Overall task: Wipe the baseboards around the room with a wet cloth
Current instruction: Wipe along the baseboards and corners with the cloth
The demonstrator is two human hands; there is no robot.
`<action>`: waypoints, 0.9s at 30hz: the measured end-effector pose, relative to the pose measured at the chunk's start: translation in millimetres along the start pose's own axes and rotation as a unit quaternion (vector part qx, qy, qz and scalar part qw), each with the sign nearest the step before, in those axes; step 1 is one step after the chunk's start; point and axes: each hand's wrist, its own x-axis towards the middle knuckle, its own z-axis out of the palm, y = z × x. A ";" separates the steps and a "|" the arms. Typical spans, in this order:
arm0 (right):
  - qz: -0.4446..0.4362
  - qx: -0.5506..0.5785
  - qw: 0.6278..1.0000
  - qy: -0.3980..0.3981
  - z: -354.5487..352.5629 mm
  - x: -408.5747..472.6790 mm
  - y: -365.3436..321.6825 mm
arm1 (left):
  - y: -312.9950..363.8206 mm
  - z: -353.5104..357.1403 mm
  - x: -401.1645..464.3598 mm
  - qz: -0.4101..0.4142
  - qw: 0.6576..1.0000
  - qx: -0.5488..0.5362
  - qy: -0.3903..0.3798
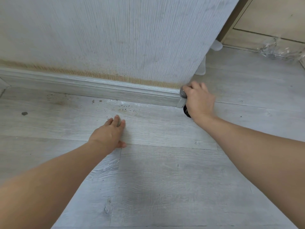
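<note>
- One head view: the right hand [198, 100] presses a grey cloth [182, 94] against the corner end of the baseboard [99, 87], its fingers curled around the cloth; this looks like the wiping step.
- The left hand [109, 133] rests flat on the floor [165, 179], fingers straight, holding nothing.
- Next move likely calls for rounding the corner or sweeping back left.
- Dirt specks [123, 109] lie by the board; clear plastic [279, 50] lies well apart.

My left hand [110, 133] lies flat, fingers straight out, while my right hand [198, 102] is curled, arm stretched forward.
</note>
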 end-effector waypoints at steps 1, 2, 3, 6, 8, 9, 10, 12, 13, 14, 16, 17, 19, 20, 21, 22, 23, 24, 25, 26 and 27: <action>-0.001 -0.003 1.000 -0.003 1.4 -0.6 -3.5 | -0.2 0.0 -0.2 -0.001 1.000 0.001 -0.002; -0.004 -0.012 1.000 -0.007 1.4 0.0 -6.9 | -0.9 0.5 -0.5 -0.002 1.000 0.000 -0.002; -0.009 -0.021 1.000 -0.012 -0.1 1.2 -7.9 | -0.6 0.4 -0.6 -0.001 1.000 -0.002 -0.001; -0.043 0.002 0.998 -0.055 -6.7 2.7 -10.3 | 0.1 -1.2 -1.4 0.000 1.000 0.002 0.000; -0.075 0.042 0.993 -0.084 -5.3 -5.6 -12.1 | 1.5 -5.2 -3.1 -0.002 1.000 0.002 -0.007; -0.076 0.061 0.991 -0.087 -2.2 -13.1 -13.3 | 2.0 -7.9 -4.8 -0.005 1.000 0.006 -0.008; -0.062 0.091 0.990 -0.092 -0.1 -19.2 -14.1 | 2.8 -11.5 -6.8 -0.005 1.000 0.016 0.000; 0.006 0.183 0.974 -0.132 0.9 -24.4 -12.8 | 9.6 -19.4 -9.9 0.005 0.998 0.035 0.055; 0.048 0.240 0.956 -0.159 0.2 -24.2 -12.0 | 16.4 -22.4 -10.7 0.012 0.995 0.019 0.094; 0.083 0.295 0.935 -0.177 -1.1 -22.4 -10.9 | 26.1 -25.9 -11.7 0.017 0.991 -0.028 0.128; 0.125 0.379 0.897 -0.192 -4.1 -18.0 -9.8 | 51.5 -33.6 -11.5 0.027 0.965 -0.212 0.150; 0.137 0.414 0.877 -0.201 -7.3 -17.6 -10.5 | 65.1 -38.8 -11.2 0.039 0.938 -0.315 0.139; 0.168 0.498 0.819 -0.232 -13.5 -20.7 -13.3 | 86.8 -50.3 -11.9 0.054 0.879 -0.462 0.103; 0.187 0.542 0.781 -0.249 -16.5 -23.1 -15.7 | 93.7 -54.8 -12.2 0.051 0.857 -0.504 0.089; 0.210 0.581 0.741 -0.264 -19.6 -25.8 -18.0 | 97.4 -57.4 -12.3 0.044 0.845 -0.526 0.087; 0.232 0.608 0.707 -0.276 -21.5 -28.2 -19.3 | 99.5 -57.9 -11.9 0.036 0.844 -0.527 0.096; 0.245 0.625 0.683 -0.287 -22.7 -30.1 -19.4 | 99.8 -57.3 -11.2 0.026 0.849 -0.516 0.111; 0.253 0.636 0.667 -0.294 -22.5 -31.7 -17.8 | 99.4 -56.0 -10.5 0.017 0.848 -0.515 0.122; 0.261 0.648 0.651 -0.295 -22.6 -32.7 -15.6 | 98.1 -55.3 -9.8 0.010 0.835 -0.536 0.124; 0.275 0.664 0.634 -0.287 -22.7 -33.7 -12.2 | 96.9 -55.4 -10.0 0.008 0.811 -0.573 0.121; 0.295 0.679 0.616 -0.269 -22.8 -34.6 -7.8 | 95.6 -56.0 -9.9 0.005 0.783 -0.611 0.118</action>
